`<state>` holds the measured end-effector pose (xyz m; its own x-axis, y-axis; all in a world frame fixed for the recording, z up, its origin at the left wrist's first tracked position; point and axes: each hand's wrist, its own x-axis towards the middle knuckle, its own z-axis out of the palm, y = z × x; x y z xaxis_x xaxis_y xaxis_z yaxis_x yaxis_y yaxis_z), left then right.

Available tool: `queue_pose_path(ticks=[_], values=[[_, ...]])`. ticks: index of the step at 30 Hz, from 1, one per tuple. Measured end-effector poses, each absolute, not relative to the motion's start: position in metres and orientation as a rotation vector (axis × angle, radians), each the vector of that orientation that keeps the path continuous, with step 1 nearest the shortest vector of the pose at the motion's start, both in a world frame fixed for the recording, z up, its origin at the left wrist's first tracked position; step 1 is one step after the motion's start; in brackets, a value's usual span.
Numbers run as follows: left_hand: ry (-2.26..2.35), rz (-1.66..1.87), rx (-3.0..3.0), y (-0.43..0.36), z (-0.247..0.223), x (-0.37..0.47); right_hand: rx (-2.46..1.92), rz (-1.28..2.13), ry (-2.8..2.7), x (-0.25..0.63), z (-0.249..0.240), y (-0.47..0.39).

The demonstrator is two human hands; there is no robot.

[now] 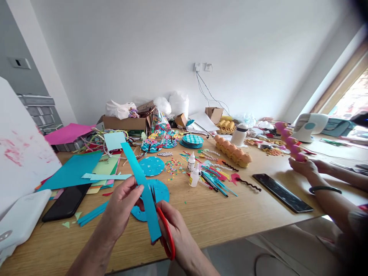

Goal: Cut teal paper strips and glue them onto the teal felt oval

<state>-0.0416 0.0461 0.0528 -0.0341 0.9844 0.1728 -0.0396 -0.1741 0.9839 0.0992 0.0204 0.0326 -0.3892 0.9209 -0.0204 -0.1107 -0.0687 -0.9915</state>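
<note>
I see a plain white wall (149, 50) across the upper frame, and daylight through a wood-framed window (348, 92) at right.

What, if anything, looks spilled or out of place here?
Small multicoloured bits lie scattered loose on the table, left of the small bottles, as if spilled. Red smears on the white panel at far left look like stray marks.

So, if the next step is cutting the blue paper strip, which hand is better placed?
Probably the right hand: it holds the red-handled scissors right beside the blue paper strip. The left hand pinches the blue paper strip, so it seems better suited to steadying it.
</note>
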Motion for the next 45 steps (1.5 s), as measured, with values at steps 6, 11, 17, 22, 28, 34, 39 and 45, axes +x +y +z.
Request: queue_pose_path(ticks=[6, 11, 17, 22, 28, 34, 39, 45], values=[[1.131, 1.347, 1.25, 0.048, 0.055, -0.037, -0.935, 1.561, -1.368, 0.1, 0.032, 0.024], [1.119, 1.334, 1.246, 0.049, 0.055, -0.035, -0.959, 1.57, -1.385, 0.101, 0.028, 0.025], [1.118, 1.315, 1.263, 0.05, 0.052, -0.035, -0.943, 1.577, -1.399, 0.1, 0.024, 0.027], [1.105, 1.313, 1.263, 0.05, 0.053, -0.033, -0.974, 1.608, -1.36, 0.099, 0.026, 0.027], [1.087, 1.335, 1.209, 0.047, 0.055, -0.03, -0.985, 1.601, -1.36, 0.099, 0.026, 0.026], [1.067, 1.332, 1.17, 0.046, 0.052, -0.029, -1.003, 1.575, -1.353, 0.098, 0.026, 0.026], [1.051, 1.343, 1.125, 0.047, 0.052, -0.029, -1.054, 1.565, -1.345, 0.098, 0.027, 0.025], [1.025, 1.348, 1.1, 0.046, 0.049, -0.029, -1.058, 1.542, -1.352, 0.099, 0.024, 0.025]])
